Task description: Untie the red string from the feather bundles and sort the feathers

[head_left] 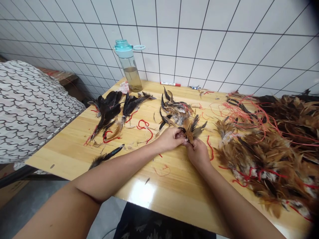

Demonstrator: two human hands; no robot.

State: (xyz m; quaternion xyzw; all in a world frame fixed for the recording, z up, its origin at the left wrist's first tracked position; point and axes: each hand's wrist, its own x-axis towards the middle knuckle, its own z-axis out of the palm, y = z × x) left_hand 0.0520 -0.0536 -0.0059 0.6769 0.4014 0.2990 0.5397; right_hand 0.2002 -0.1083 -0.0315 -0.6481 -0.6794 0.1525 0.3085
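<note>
Over the middle of the wooden table (154, 172), both of my hands are closed on one small bunch of brown and dark feathers (191, 131). My left hand (171, 137) pinches it from the left, fingers curled at the quill end. My right hand (198, 152) grips it from the right, its fingertips close to the left hand's. The feather tips fan upward and away from me. Just beyond lies a loose heap of brown, black and white feathers (176, 111). A red string (210, 147) rests beside my right hand, and a looped red string (144, 126) lies to the left.
Black feather bunches (108, 109) lie at the left, with a single dark feather (107, 156) nearer me. A large brown feather pile (269, 156) and tangled pink string (249, 114) fill the right. By the tiled wall stand a water bottle (132, 76) and a red marker (170, 84).
</note>
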